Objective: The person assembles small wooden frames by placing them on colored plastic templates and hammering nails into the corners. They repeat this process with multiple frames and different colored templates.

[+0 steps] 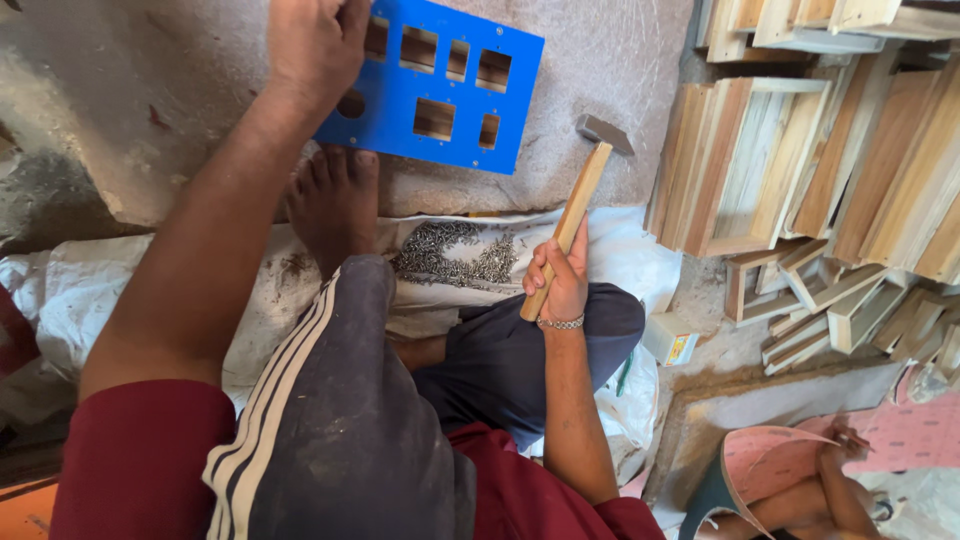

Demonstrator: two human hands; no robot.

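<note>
Blue plate (440,85) with rectangular cut-outs, flat on grey stone slab (610,60), pinned at its left edge under left hand (315,45), fingers curled down onto it. Wooden-handled hammer (575,215) clamped in right hand (560,280), fist closed low on the handle, metal head up and tilted right, just beside the plate's lower right corner, not touching it. Bare foot (335,205) resting at the slab's edge below the plate. Heap of small dark nails (445,255) on white sacking (620,250), just left of the fist. Stacked wooden frames (760,165) well apart to the right. Small yellow-and-white box (670,340) near the knee
</note>
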